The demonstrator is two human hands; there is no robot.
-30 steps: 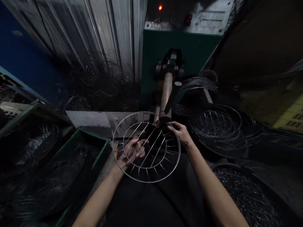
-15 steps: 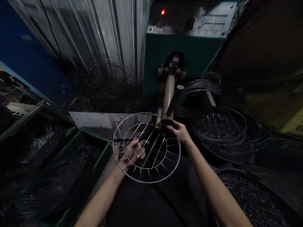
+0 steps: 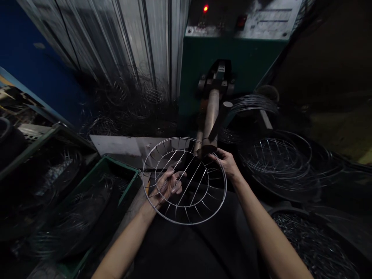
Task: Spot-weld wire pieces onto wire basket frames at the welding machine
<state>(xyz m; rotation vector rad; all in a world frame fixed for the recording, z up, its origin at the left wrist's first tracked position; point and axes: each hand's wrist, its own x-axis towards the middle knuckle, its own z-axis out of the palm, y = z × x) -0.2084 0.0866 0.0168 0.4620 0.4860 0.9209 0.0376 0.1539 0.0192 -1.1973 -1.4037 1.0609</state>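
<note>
A round wire basket [image 3: 185, 206] with a wide outer ring, short side wires and slanting bottom bars lies tilted at the end of the machine's metal arm [image 3: 212, 112]. My left hand [image 3: 169, 185] is under and behind its wires on the left, fingers curled around the wirework. At the right, my right hand [image 3: 226, 162] pinches the outer ring just beside the round electrode end [image 3: 209, 149] of the arm. Part of my right fingers is hidden behind the ring and the electrode.
Behind stands a green machine [image 3: 232, 54] with a lit red lamp [image 3: 205, 8]. Green crates [image 3: 128, 170] with wire parts are at the left. Wire rings [image 3: 273, 155] are piled at the right, above a tub of short metal pieces [image 3: 310, 244].
The whole view has shifted, so machine and surroundings sit slightly further right and higher. Both hands keep their hold on the basket, which stays by the electrode.
</note>
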